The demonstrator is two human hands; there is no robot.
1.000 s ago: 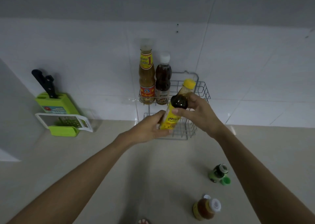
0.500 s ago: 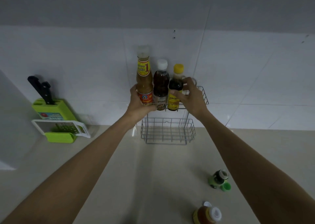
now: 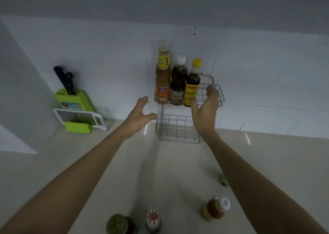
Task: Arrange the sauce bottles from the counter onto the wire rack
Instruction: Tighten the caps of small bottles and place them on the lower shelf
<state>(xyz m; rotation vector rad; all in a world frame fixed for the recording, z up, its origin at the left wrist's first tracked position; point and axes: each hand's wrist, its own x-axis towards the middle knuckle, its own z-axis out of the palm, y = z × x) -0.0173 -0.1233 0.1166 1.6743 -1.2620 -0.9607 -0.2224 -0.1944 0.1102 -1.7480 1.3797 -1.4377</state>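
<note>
Both hands, left hand (image 3: 138, 117) and right hand (image 3: 205, 109), hang open and empty by the wire rack (image 3: 216, 95), while the nearest sauce bottle (image 3: 214, 209) stands upright on the counter (image 3: 169, 171) below, closer to the right arm.

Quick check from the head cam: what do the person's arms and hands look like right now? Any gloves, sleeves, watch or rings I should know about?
Both arms are bare along all of the forearm that shows; no sleeve edge enters the frame. The left hand and the right hand wear no gloves. No watch, band or bracelet shows at either wrist, and no ring is visible on the fingers, though the dim, slightly blurred picture could hide a thin one.
</note>
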